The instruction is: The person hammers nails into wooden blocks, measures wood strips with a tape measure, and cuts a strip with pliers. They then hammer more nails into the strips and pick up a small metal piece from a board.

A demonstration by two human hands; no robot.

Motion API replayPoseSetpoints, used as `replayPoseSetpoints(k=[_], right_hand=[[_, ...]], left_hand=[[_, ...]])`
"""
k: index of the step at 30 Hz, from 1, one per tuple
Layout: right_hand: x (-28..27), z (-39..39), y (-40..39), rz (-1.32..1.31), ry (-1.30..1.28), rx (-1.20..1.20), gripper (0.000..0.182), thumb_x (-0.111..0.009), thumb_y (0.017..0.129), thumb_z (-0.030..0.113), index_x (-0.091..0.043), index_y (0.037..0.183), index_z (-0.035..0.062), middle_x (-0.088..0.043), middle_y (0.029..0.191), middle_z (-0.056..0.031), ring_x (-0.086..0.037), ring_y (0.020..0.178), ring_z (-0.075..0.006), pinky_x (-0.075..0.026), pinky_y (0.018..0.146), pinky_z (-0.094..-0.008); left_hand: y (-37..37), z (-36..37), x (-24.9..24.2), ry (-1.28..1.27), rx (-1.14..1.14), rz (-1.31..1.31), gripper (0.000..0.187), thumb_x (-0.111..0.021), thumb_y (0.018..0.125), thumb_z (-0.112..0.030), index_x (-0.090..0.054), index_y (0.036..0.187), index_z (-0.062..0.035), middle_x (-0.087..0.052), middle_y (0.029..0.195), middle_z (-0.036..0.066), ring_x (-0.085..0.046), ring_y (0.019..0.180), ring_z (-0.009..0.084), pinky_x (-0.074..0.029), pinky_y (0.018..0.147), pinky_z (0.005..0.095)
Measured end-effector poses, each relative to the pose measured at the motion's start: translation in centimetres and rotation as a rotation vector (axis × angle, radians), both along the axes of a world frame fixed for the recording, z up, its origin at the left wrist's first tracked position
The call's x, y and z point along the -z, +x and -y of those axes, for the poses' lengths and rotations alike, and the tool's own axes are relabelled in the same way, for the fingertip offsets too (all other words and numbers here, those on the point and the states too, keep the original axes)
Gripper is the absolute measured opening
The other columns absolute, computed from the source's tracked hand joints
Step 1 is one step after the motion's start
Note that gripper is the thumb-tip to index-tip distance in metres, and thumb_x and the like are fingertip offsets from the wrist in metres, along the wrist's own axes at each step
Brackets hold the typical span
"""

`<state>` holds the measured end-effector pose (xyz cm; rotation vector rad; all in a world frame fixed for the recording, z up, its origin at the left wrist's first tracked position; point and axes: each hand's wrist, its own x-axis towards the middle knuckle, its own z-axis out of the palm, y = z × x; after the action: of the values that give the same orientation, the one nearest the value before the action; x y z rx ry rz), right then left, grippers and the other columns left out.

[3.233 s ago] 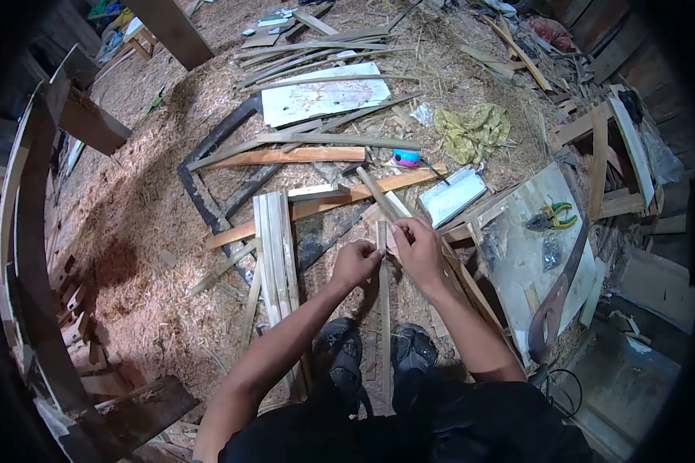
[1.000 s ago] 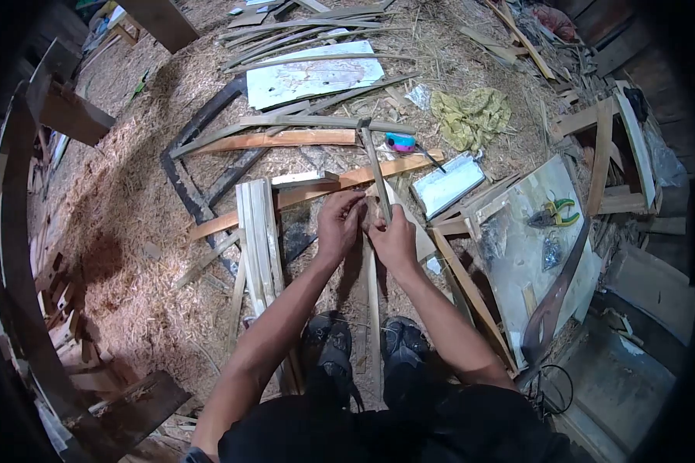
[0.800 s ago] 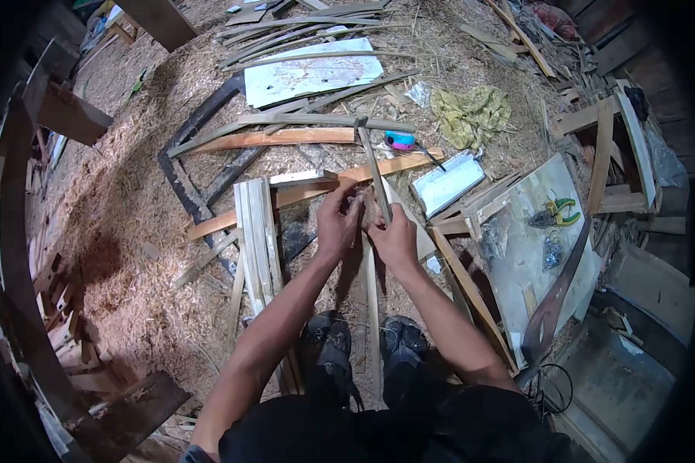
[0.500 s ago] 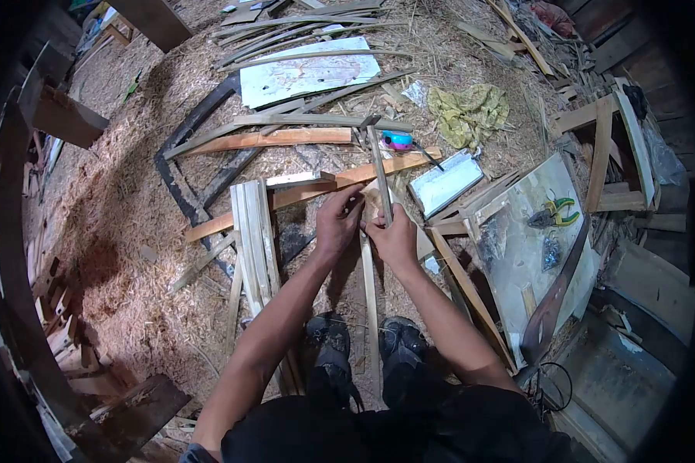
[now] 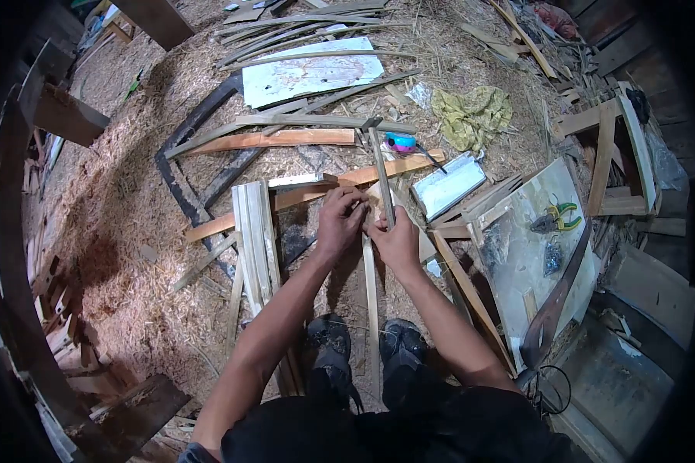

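My right hand [image 5: 394, 241] is closed round the handle of a hammer [image 5: 382, 171], whose dark head points away from me. Just left of it, my left hand [image 5: 341, 222] has its fingers pinched together; anything between them is too small to make out. Both hands are over the far end of a long thin wooden strip [image 5: 372, 309] that runs back between my shoes. A pale wooden board [image 5: 425, 245] lies partly under my right hand. Beyond my hands, an orange-brown plank [image 5: 289, 199] crosses the floor.
Bundled pale strips [image 5: 251, 231] stand left of my arms. A blue and pink object [image 5: 400, 143] and a white block [image 5: 449, 185] lie beyond my right hand. Green-handled pliers [image 5: 556, 218] rest on a board [image 5: 517, 231] at the right. Wood shavings cover the floor.
The fingers of my left hand have shifted slightly. My right hand keeps its hold on the hammer, and the whole view has moved a little.
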<state>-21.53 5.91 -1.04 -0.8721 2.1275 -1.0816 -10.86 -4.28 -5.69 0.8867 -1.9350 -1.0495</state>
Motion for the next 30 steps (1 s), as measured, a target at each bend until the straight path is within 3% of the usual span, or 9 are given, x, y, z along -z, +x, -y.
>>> replayPoseSetpoints(k=[9,18,30], right_hand=[[0.1,0.0,0.0,0.005,0.003,0.017,0.034,-0.083,0.078,0.011,-0.056,0.095,-0.0007,-0.071,0.077,-0.0148,-0.072,0.074,-0.0308,-0.054,0.067,-0.041],[0.3,0.0,0.1,-0.027,0.002,0.016,0.034,-0.083,0.078,0.012,-0.056,0.094,-0.0006,-0.071,0.076,-0.0153,-0.072,0.074,-0.0321,-0.054,0.066,-0.0415],[0.3,0.0,0.1,-0.011,0.004,0.029,0.034,-0.083,0.077,0.012,-0.056,0.094,-0.0008,-0.071,0.076,-0.0147,-0.072,0.074,-0.0318,-0.055,0.067,-0.0412]], left_hand=[[-0.4,-0.9,0.8,0.251,-0.123,-0.066,0.013,-0.078,0.083,-0.006,-0.075,0.095,-0.0012,-0.061,0.096,0.009,-0.059,0.093,0.0212,-0.049,0.083,0.0327],[-0.3,-1.1,0.4,0.152,-0.123,-0.02,0.013,-0.078,0.083,-0.006,-0.075,0.096,-0.0014,-0.062,0.094,0.008,-0.059,0.093,0.0205,-0.049,0.082,0.0321],[-0.2,-0.9,1.2,0.287,-0.13,-0.083,0.012,-0.077,0.085,-0.002,-0.076,0.096,-0.001,-0.061,0.09,0.005,-0.055,0.089,0.0162,-0.047,0.079,0.0291]])
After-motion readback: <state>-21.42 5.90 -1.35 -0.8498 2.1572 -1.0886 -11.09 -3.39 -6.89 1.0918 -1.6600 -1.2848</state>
